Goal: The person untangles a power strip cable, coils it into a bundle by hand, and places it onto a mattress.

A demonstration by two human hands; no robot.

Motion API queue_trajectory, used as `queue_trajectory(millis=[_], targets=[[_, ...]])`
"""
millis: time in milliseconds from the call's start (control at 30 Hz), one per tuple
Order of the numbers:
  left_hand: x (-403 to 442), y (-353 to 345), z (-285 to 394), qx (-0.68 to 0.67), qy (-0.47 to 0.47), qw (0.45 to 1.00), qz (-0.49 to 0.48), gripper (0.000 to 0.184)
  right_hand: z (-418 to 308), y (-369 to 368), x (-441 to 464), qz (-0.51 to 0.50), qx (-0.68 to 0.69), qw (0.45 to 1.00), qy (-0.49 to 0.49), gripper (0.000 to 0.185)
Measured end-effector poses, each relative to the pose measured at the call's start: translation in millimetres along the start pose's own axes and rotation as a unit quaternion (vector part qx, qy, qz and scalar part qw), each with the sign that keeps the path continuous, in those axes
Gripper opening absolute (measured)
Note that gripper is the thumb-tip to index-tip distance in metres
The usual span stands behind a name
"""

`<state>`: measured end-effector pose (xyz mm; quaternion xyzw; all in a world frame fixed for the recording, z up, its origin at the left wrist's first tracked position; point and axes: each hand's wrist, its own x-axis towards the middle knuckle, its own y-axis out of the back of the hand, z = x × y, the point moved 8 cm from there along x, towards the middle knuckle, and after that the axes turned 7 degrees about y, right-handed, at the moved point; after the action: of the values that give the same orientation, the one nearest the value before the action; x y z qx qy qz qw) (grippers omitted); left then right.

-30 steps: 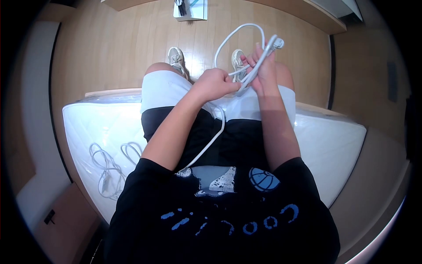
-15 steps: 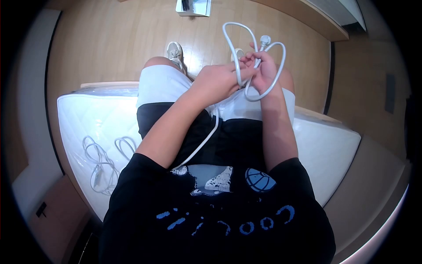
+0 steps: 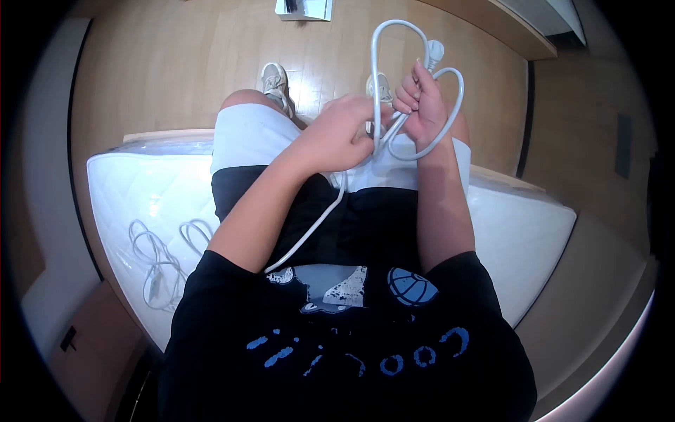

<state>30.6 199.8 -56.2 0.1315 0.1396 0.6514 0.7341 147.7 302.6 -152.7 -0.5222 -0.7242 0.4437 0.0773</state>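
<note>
A white power cord (image 3: 375, 77) stands in two loops above my lap, and its plug (image 3: 436, 50) sticks up past the fingers of my right hand. My right hand (image 3: 424, 105) is closed around the cord just below the plug, fingers curled toward my palm. My left hand (image 3: 341, 133) is closed on the cord where the loops come together; its fingertips are partly hidden. From there the cord runs down across my black and white shorts (image 3: 246, 137) toward my shirt, where its end goes out of sight.
I sit on a white plastic-wrapped mattress (image 3: 520, 218). Another light cable (image 3: 155, 271) lies in loose coils on it at my left. A white box (image 3: 313, 10) with dark contents stands on the wooden floor (image 3: 176, 63) ahead. My shoes (image 3: 274, 81) rest on the floor.
My left hand has drawn slightly left and down, away from my right hand. The right fingers have curled in more, and the tall loop and plug have shifted up and right.
</note>
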Motion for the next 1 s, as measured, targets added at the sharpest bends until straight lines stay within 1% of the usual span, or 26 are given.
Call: queue_trajectory(millis=[33,67,100,133,167,200,233,300,333,367,467,533,567,600,667,700,767,800,867,933,967,1000], targets=[[2.1,3.7,4.9,-0.106,-0.004,0.994,0.036,0.04,1.7,2.6,1.4,0.01,-0.017,1.0,-0.005,0.026],[3.2,7.4,7.4,-0.209,-0.009,0.975,0.073,0.043,4.6,6.0,3.8,0.018,-0.035,0.999,-0.01,0.026],[6.5,2.3,8.5,-0.324,-0.01,0.945,0.045,0.038,7.8,9.1,6.6,0.026,-0.051,0.998,-0.014,0.026],[9.5,-3.3,12.3,-0.224,0.004,0.974,0.025,0.037,11.3,16.1,9.3,0.041,-0.131,0.99,-0.01,0.025],[12.3,-8.5,16.6,-0.123,0.018,0.992,0.005,0.036,15.7,25.1,10.7,0.058,-0.211,0.976,-0.006,0.025],[15.2,-15.6,18.9,-0.022,0.033,0.999,-0.016,0.035,18.4,31.1,11.1,0.075,-0.29,0.954,-0.002,0.026],[18.6,-36.7,21.3,0.088,-0.003,0.993,-0.073,0.038,26.4,29.5,10.1,0.108,-0.297,0.949,-0.003,0.026],[15.6,-56.5,24.3,0.185,-0.09,0.978,0.045,0.036,39.3,21.2,3.8,0.138,-0.227,0.964,-0.028,0.027],[12.5,-57.9,27.6,0.194,-0.107,0.972,0.082,0.036,43.2,19.9,-0.3,0.153,-0.191,0.969,-0.041,0.028],[9.1,-59.3,30.9,0.204,-0.123,0.964,0.12,0.036,42.4,25.7,-0.8,0.144,-0.194,0.97,-0.016,0.024],[7.5,-45.6,39.9,0.094,-0.11,0.971,0.191,0.037,39.5,41.8,3.3,0.108,-0.226,0.966,0.067,0.02],[7.0,-39.5,19.1,0.032,-0.025,0.976,0.213,0.038,41.2,37.0,8.1,0.069,-0.247,0.96,0.113,0.018],[5.6,-32.8,6.9,0.001,0.019,0.974,0.226,0.038,45.4,33.6,11.9,0.06,-0.245,0.961,0.11,0.017],[9.2,-26.8,-5.6,-0.034,0.079,0.977,0.194,0.039,48.8,28.0,14.9,0.05,-0.244,0.962,0.108,0.015],[14.6,-11.0,-27.1,-0.109,0.197,0.966,0.128,0.042,53.1,15.4,13.3,0.058,-0.223,0.972,0.052,0.01],[15.0,-7.4,-28.7,-0.096,0.204,0.967,0.123,0.045,52.1,21.6,15.9,0.044,-0.246,0.966,0.059,0.011],[6.1,-12.7,-17.2,-0.02,0.093,0.978,0.186,0.049,49.1,38.9,30.1,0.005,-0.29,0.953,0.081,0.011],[2.4,-19.2,-13.8,0.022,0.037,0.977,0.211,0.052,53.1,44.0,33.9,0.026,-0.297,0.952,0.072,0.011],[2.4,-30.7,-20.2,0.047,-0.034,0.961,0.27,0.055,54.6,54.0,35.2,0.075,-0.313,0.945,0.056,0.012],[4.3,-21.4,-16.9,0.001,-0.014,0.979,0.203,0.056,54.4,58.2,36.0,0.078,-0.273,0.959,0.011,0.009],[5.5,-18.7,-22.2,-0.06,0.043,0.992,0.106,0.056,56.2,61.4,34.5,0.082,-0.254,0.964,-0.011,0.009],[0.7,-17.0,-22.3,-0.119,0.098,0.988,0.007,0.057,54.5,55.5,28.7,0.095,-0.226,0.969,-0.006,0.01]])
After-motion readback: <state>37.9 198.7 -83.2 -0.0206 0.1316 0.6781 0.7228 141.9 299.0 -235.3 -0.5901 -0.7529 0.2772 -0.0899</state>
